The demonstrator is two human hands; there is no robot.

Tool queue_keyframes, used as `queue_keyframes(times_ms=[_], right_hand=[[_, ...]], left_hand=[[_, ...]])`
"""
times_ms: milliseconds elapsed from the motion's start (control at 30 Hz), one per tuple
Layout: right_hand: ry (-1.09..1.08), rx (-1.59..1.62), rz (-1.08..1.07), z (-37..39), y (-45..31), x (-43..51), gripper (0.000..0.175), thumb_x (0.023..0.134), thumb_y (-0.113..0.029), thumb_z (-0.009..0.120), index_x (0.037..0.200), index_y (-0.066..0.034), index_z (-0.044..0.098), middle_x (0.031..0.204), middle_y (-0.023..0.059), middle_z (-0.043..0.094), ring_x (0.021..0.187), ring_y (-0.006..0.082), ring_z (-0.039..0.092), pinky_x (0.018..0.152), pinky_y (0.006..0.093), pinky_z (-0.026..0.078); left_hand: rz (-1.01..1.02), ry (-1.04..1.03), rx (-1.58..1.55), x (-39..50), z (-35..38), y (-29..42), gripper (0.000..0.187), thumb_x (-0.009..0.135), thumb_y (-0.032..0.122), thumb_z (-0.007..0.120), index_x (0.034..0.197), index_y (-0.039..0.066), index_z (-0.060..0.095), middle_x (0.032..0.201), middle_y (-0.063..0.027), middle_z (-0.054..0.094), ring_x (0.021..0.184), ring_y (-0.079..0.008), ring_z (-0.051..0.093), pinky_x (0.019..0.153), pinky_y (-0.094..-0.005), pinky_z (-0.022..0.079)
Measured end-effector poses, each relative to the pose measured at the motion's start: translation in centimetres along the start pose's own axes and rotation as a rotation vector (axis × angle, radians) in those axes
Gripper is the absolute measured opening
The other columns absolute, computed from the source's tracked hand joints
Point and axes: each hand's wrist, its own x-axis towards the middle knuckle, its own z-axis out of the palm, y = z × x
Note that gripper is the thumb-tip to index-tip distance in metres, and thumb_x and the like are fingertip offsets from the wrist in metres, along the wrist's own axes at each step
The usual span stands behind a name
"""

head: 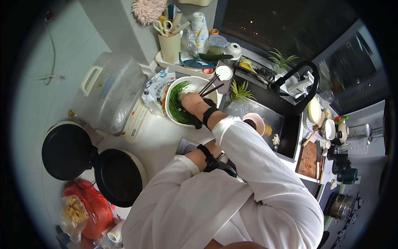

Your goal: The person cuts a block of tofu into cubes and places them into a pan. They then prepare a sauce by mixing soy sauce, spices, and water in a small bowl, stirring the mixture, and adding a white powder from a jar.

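My right hand (192, 102) reaches into a white bowl (168, 107), among long thin green stalks, perhaps chives (178, 109). Its fingers point down and are mostly hidden, so what they hold cannot be told. Dark chopsticks (212, 89) lean over the bowl's right side. A black strap circles the right wrist. The left forearm passes beneath the right sleeve; its strapped wrist shows, but my left hand is out of view behind that sleeve. Part of a grey appliance or panel (187, 145) lies near the left wrist.
A printed plastic bag (158, 88) touches the bowl's left side. Beyond it stands a clear plastic bin (108, 93). An open electric griddle (119, 177) lies lower left. On the right, a black sink (287, 133) holds a pink bowl (260, 122); a cutting board (307, 160) lies past it.
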Motion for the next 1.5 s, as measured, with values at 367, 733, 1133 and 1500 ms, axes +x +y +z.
queue_keyframes(times_ms=[367, 733, 1133, 1500], right_hand=[[-0.043, -0.12, -0.079, 0.6, -0.3, 1.4, 0.023, 0.089, -0.013, 0.055, 0.1, -0.0081, 0.075, 0.107, 0.0087, 0.07, 0.101, 0.0276, 0.067, 0.083, 0.038, 0.055], [0.736, -0.095, -0.321, -15.1, 0.8, -13.0, 0.016, 0.081, -0.017, 0.057, 0.09, -0.0048, 0.064, 0.082, 0.0062, 0.063, 0.09, 0.0256, 0.06, 0.101, 0.0459, 0.044], [1.2, 0.855, 0.878, -12.3, 20.7, -45.0, 0.014, 0.102, -0.007, 0.045, 0.111, 0.0006, 0.053, 0.094, 0.008, 0.064, 0.08, 0.0129, 0.061, 0.073, 0.0271, 0.05], [0.304, 0.296, 0.886, 1.7, 40.5, -36.4, 0.035, 0.087, -0.027, 0.064, 0.118, -0.0103, 0.067, 0.109, 0.019, 0.069, 0.104, 0.0375, 0.065, 0.087, 0.0459, 0.051]], left_hand=[[0.105, 0.006, 0.066, -1.2, 1.2, 2.3, 0.047, 0.092, 0.032, 0.069, 0.13, 0.008, 0.055, 0.121, -0.0068, 0.062, 0.106, -0.0167, 0.061, 0.092, -0.0354, 0.051], [0.191, -0.069, 0.153, 2.0, 5.3, 3.1, 0.042, 0.091, 0.028, 0.071, 0.125, 0.007, 0.057, 0.111, -0.0077, 0.067, 0.099, -0.0167, 0.064, 0.088, -0.0342, 0.052], [-0.163, 0.072, 0.153, 7.8, 10.5, 1.7, 0.048, 0.091, 0.018, 0.053, 0.135, 0.009, 0.034, 0.126, -0.0193, 0.054, 0.111, -0.0393, 0.064, 0.089, -0.0498, 0.058], [-0.171, 0.041, 0.135, 12.9, 13.3, 1.2, 0.05, 0.092, 0.021, 0.054, 0.137, 0.01, 0.036, 0.129, -0.0179, 0.053, 0.113, -0.0384, 0.063, 0.09, -0.0494, 0.058]])
